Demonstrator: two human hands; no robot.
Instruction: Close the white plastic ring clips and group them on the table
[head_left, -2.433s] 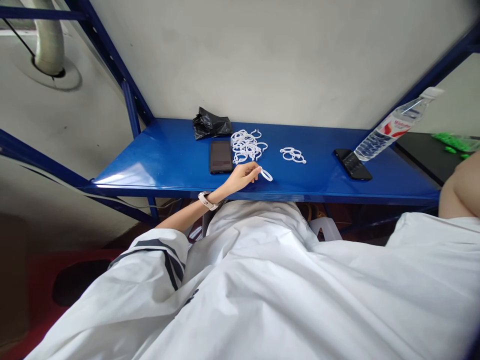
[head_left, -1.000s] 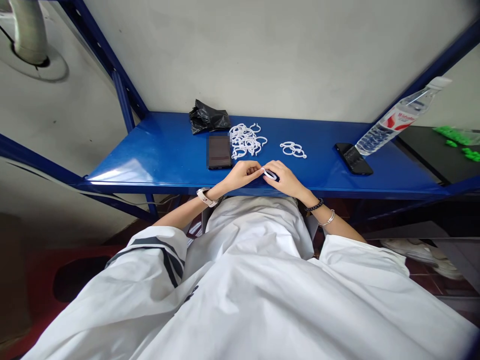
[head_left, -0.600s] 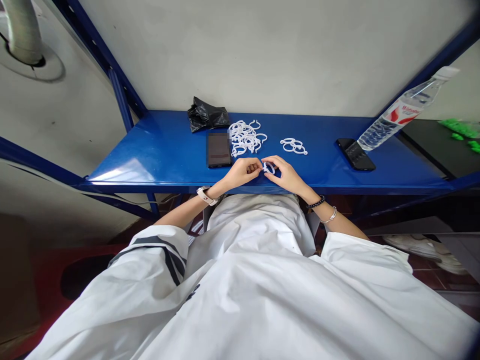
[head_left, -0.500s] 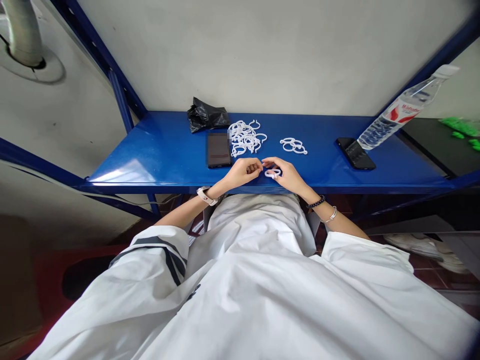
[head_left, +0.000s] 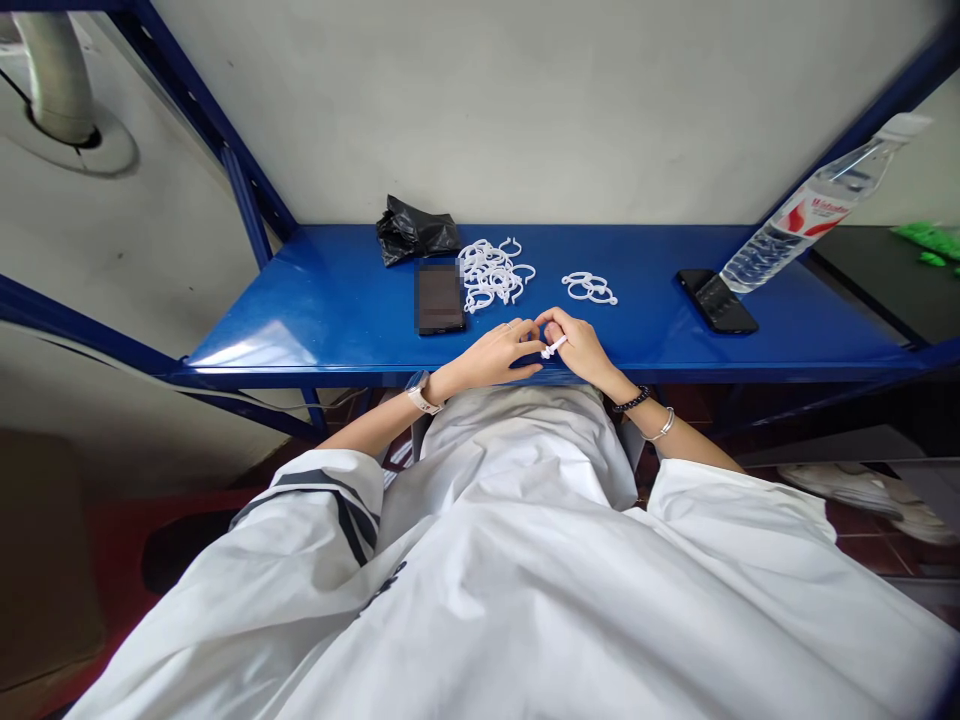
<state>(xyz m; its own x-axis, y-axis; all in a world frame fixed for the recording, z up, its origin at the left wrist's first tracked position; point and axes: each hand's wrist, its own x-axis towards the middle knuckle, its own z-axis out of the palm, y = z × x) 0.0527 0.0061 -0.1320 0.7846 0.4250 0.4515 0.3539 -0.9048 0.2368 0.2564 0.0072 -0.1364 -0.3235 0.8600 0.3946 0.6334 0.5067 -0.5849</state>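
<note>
Both my hands meet at the front edge of a blue metal shelf (head_left: 322, 310). My left hand (head_left: 496, 355) and my right hand (head_left: 581, 347) pinch one small white plastic ring (head_left: 553, 347) between their fingertips. Just behind the hands lies a heap of several white rings (head_left: 491, 272). A smaller group of linked white rings (head_left: 589, 288) lies to the right of the heap. My left wrist has a watch and my right wrist has two bracelets.
A dark phone (head_left: 439, 298) lies face up left of the heap. A crumpled black bag (head_left: 416, 237) sits at the back. Another black phone (head_left: 716, 301) lies at the right beside a plastic water bottle (head_left: 810, 225). Green pieces (head_left: 930, 242) lie on a dark surface far right.
My right hand came into view and joined my left hand on the white ring. Both hands have since closed tighter around the ring and turned it edge-on.
</note>
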